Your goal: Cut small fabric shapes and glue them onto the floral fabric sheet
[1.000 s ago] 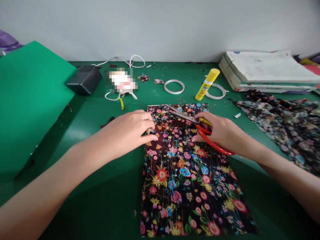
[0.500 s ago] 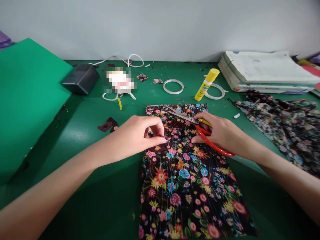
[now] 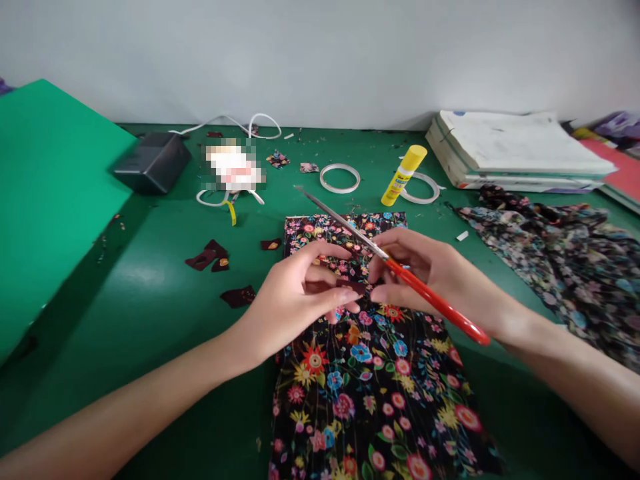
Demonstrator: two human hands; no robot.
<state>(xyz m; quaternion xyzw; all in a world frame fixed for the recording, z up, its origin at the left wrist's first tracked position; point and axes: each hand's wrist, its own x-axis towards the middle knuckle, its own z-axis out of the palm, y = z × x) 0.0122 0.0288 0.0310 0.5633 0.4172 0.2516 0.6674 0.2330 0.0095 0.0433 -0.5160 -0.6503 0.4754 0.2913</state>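
My left hand point(image 3: 300, 283) is closed, with a small dark maroon fabric scrap point(image 3: 351, 287) between thumb and fingers. My right hand point(image 3: 425, 270) grips red-handled scissors point(image 3: 435, 299), turned edge-on, their blades pointing up to the left. The right fingertips are close to the scrap; whether they touch it I cannot tell. Beneath both hands lies a black floral fabric piece point(image 3: 360, 400), flat on the green table point(image 3: 165, 293). Left of it are several more maroon scraps, among them one scrap point(image 3: 237, 296) partly behind my left hand and another scrap point(image 3: 271, 245) with an orange mark.
A yellow glue stick point(image 3: 404, 175) stands tilted near a tape roll point(image 3: 340, 179). Crumpled floral cloth point(image 3: 545, 247) lies right, below stacked books point(image 3: 515, 150). At the left are a black box point(image 3: 153, 162), a green board point(image 3: 55, 180) and a white cable point(image 3: 265, 117).
My left hand has moved right with a maroon scrap, closer to my right hand. The scissors have turned edge-on and their tips point higher. The maroon scraps at the left show more fully.
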